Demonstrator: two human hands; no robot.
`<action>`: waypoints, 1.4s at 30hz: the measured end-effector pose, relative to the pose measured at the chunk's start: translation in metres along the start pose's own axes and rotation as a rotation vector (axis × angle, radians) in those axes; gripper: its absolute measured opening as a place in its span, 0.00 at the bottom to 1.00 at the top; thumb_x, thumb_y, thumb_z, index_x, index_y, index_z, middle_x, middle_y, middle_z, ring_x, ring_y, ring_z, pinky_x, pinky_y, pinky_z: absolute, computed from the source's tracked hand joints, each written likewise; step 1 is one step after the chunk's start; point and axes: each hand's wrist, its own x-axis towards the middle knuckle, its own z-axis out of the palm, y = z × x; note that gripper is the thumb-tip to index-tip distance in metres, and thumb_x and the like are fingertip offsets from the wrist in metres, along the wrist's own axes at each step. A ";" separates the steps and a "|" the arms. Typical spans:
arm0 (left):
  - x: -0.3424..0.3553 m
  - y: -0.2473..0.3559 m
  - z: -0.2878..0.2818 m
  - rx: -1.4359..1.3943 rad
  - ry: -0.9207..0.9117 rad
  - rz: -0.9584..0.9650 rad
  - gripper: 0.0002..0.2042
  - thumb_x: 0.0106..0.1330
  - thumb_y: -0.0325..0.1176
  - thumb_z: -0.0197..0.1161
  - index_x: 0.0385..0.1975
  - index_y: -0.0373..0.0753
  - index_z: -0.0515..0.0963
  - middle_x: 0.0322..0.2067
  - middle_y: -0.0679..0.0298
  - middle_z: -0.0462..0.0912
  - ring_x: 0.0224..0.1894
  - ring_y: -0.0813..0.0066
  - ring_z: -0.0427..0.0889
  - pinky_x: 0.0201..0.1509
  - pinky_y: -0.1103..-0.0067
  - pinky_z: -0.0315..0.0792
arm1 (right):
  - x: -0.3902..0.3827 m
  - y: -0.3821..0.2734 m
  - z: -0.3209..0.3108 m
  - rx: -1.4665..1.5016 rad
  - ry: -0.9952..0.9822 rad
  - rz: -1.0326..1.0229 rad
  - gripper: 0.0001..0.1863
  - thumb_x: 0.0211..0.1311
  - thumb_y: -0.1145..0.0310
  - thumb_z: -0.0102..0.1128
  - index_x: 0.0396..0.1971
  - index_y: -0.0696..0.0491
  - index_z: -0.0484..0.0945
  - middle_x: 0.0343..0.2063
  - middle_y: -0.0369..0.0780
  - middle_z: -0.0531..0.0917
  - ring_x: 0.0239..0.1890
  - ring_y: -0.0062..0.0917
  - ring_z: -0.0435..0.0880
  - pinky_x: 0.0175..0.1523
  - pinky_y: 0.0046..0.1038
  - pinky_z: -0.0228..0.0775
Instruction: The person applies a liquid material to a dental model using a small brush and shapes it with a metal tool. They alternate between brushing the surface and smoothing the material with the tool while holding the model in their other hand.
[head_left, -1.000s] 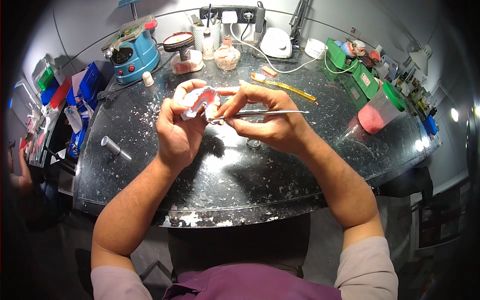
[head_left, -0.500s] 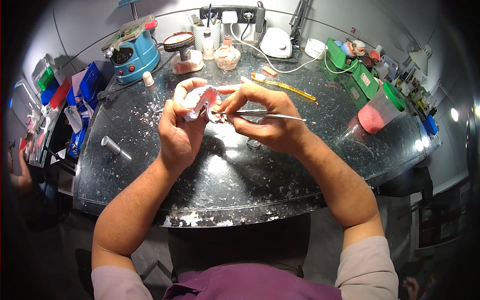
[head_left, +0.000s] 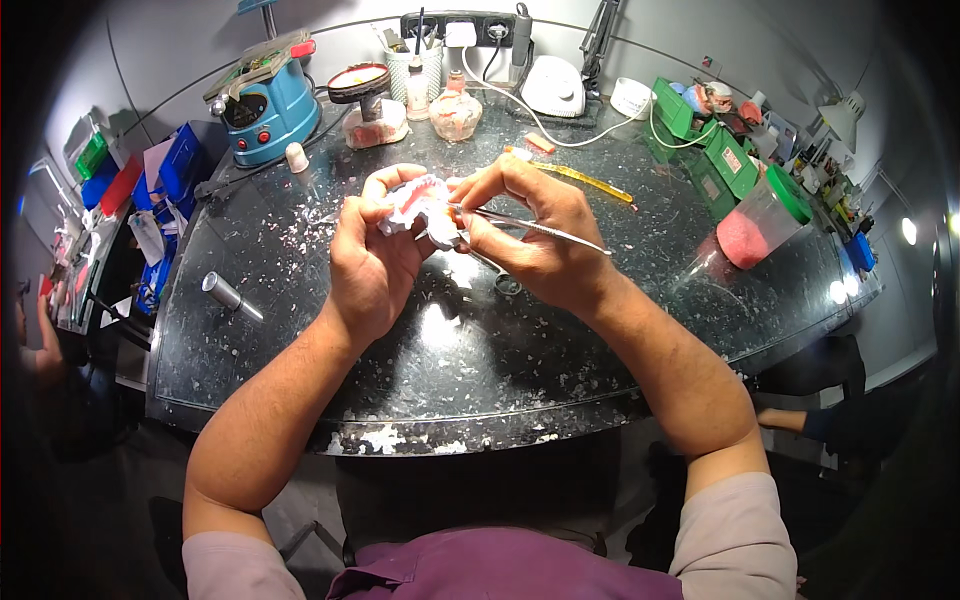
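My left hand [head_left: 370, 265] grips a white dental cast [head_left: 415, 210] with a pink arch on it, held up over the middle of the bench. A slim metal instrument [head_left: 555, 232] is pinched in my right hand [head_left: 540, 240], its working end at the cast's right side and partly hidden by fingers. My fingertips of both hands are close around the cast. Just below them on the bench lies a small round metal ring [head_left: 506, 285]. Behind my right hand are a yellow toothbrush [head_left: 590, 182] and a small pink block [head_left: 540, 142].
The black bench [head_left: 430, 375] holds a blue machine [head_left: 270, 120], pots and bottles [head_left: 455, 115], a white device [head_left: 552, 85], green bins [head_left: 728, 160], a pink-filled jar [head_left: 750, 230] and a metal cylinder [head_left: 225, 293]. Other people's arms [head_left: 45, 340] [head_left: 785, 418] show at both sides.
The cast has turned in my left hand and shifted slightly right. My right hand has tilted, with the instrument's free end moving lower. Another person's arm has appeared at the right.
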 end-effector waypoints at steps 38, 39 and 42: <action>0.005 0.003 -0.004 0.037 0.006 -0.485 0.32 0.71 0.68 0.35 0.40 0.45 0.75 0.21 0.59 0.81 0.09 0.72 0.75 0.04 0.83 0.58 | 0.000 -0.003 -0.001 0.405 -0.138 0.126 0.07 0.56 0.76 0.69 0.34 0.59 0.81 0.35 0.41 0.87 0.40 0.23 0.87 0.49 0.26 0.79; 0.005 0.003 -0.004 0.038 0.006 -0.485 0.32 0.71 0.68 0.35 0.40 0.45 0.75 0.21 0.59 0.81 0.09 0.72 0.75 0.04 0.83 0.58 | 0.000 -0.003 -0.002 0.324 -0.145 0.082 0.07 0.56 0.76 0.69 0.33 0.58 0.80 0.34 0.41 0.87 0.40 0.23 0.88 0.49 0.26 0.79; 0.005 0.002 -0.003 0.084 0.047 -0.475 0.32 0.72 0.68 0.35 0.39 0.44 0.75 0.20 0.59 0.81 0.10 0.72 0.75 0.05 0.84 0.61 | 0.001 -0.004 -0.002 0.207 -0.149 0.006 0.07 0.55 0.76 0.70 0.32 0.57 0.80 0.33 0.41 0.87 0.39 0.25 0.88 0.48 0.26 0.80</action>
